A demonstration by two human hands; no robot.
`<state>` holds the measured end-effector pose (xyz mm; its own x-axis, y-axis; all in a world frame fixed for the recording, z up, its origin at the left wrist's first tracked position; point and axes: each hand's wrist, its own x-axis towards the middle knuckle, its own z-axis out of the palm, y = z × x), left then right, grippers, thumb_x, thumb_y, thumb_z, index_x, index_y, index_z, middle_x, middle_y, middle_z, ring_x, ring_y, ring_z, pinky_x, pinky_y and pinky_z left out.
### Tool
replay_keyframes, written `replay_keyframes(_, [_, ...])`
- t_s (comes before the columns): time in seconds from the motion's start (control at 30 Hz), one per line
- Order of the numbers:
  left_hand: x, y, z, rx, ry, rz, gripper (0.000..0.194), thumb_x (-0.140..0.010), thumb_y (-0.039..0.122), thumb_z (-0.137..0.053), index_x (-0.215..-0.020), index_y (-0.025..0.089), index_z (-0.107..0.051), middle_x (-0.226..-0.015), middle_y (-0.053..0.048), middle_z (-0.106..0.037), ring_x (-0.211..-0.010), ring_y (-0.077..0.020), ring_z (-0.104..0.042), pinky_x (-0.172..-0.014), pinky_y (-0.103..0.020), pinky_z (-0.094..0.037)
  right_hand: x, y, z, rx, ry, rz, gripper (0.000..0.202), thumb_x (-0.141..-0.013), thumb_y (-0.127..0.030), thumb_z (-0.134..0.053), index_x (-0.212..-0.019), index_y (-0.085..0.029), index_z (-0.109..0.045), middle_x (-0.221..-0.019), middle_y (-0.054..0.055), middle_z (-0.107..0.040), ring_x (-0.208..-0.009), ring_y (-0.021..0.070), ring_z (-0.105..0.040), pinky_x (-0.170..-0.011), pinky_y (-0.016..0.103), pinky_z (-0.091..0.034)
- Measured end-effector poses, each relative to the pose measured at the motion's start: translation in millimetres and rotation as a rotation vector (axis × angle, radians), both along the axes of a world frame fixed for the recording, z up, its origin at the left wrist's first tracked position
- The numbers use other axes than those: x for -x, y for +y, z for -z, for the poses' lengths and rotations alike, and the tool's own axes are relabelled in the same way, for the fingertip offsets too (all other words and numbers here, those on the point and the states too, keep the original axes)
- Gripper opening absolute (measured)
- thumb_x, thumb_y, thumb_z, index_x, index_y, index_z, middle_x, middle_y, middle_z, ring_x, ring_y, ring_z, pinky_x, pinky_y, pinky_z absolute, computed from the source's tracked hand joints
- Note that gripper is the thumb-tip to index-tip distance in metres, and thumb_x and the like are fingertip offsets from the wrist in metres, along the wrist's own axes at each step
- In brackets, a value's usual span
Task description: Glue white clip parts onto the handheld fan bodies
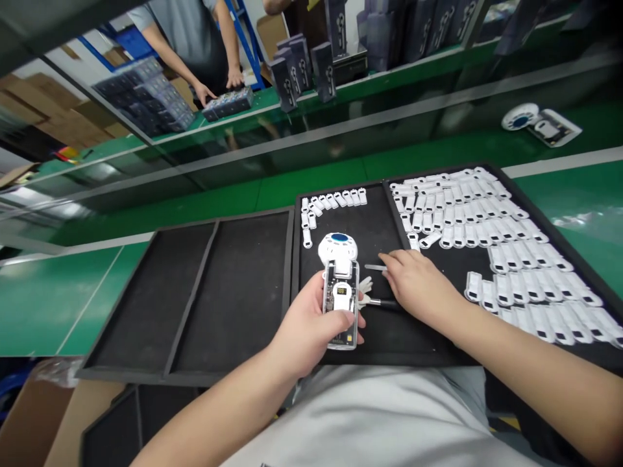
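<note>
My left hand (309, 318) is closed around a handheld electronic device (341, 331) with a clear case. Its thumb lies across the front, below a small lit display. A white round head with a blue centre (340, 238) shows at the device's top end. To the right, my right hand (421, 285) pinches a thin pale strip (374, 267) pointing towards the device. Under that hand lies a black-handled tool (387, 303) with a metal shaft. Whitish pieces (366, 287) sit at its tip, partly behind the device; their kind is unclear.
A divided black tray (374, 227) holds many small white parts (467, 211), mostly in rows on the right. Another black tray (243, 292) stands to the left. A similar device (549, 126) lies at far right. Across the line, a person (187, 45) handles a box near stacked boxes (150, 97).
</note>
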<state>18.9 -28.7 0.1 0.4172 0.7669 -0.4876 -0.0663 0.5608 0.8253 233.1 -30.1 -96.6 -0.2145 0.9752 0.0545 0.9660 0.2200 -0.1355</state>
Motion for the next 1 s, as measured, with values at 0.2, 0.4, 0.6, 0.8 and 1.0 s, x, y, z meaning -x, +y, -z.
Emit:
replay_keyframes(0.2, [5, 1, 6.7, -0.072, -0.004, -0.088, 0.035, -0.067, 0.019, -0.066, -0.100, 0.016, -0.054, -0.092, -0.004, -0.065, -0.069, -0.0160, -0.064, -0.055, -0.029, -0.057, 10, -28, 2.3, -0.032, 0.012, -0.193, 0.029, -0.092, -0.037, -0.068, -0.110, -0.014, -0.069, -0.098, 0.011, -0.067, -0.092, 0.0286, -0.057, -0.079, 0.039, -0.042])
replay_keyframes(0.4, [8, 1, 7.5, -0.130, -0.012, -0.097, 0.035, -0.069, 0.021, -0.067, -0.101, 0.016, -0.053, -0.093, -0.004, -0.064, -0.070, -0.0165, -0.063, -0.054, -0.029, -0.056, 16, -38, 14.8, -0.028, -0.018, -0.201, 0.012, -0.095, -0.020, -0.061, -0.087, -0.016, -0.069, -0.082, 0.007, -0.063, -0.079, 0.0247, -0.057, -0.072, 0.036, -0.039])
replay_keyframes(0.6, [8, -1, 4.8, -0.119, 0.027, -0.103, 0.034, -0.070, 0.023, -0.067, -0.100, 0.016, -0.052, -0.089, -0.004, -0.063, -0.066, -0.0155, -0.062, -0.051, -0.027, -0.054, 1, -20, 6.1, -0.063, 0.021, -0.050, 0.036, -0.099, -0.032, -0.056, -0.128, -0.010, -0.060, -0.119, 0.016, -0.064, -0.107, 0.0303, -0.056, -0.089, 0.040, -0.040])
replay_keyframes(0.8, [3, -3, 0.3, -0.130, 0.091, -0.025, 0.037, -0.071, 0.026, -0.067, -0.102, 0.017, -0.052, -0.086, -0.003, -0.062, -0.064, -0.0154, -0.060, -0.051, -0.027, -0.052, -1, 22, 4.1, 0.069, 0.002, -0.051, 0.013, -0.093, -0.014, -0.058, -0.097, -0.013, -0.070, -0.087, 0.010, -0.068, -0.089, 0.0265, -0.062, -0.077, 0.035, -0.041])
replay_keyframes(1.0, [8, -5, 2.4, -0.219, 0.293, 0.065, 0.026, -0.076, 0.022, -0.061, -0.101, 0.019, -0.055, -0.076, -0.001, -0.060, -0.065, -0.0161, -0.058, -0.059, -0.027, -0.048, -10, 1, -31.2, 0.013, 0.182, -0.070, 0.024, -0.102, -0.020, -0.044, -0.113, -0.017, -0.064, -0.106, 0.008, -0.067, -0.085, 0.0169, -0.064, -0.071, 0.027, -0.044])
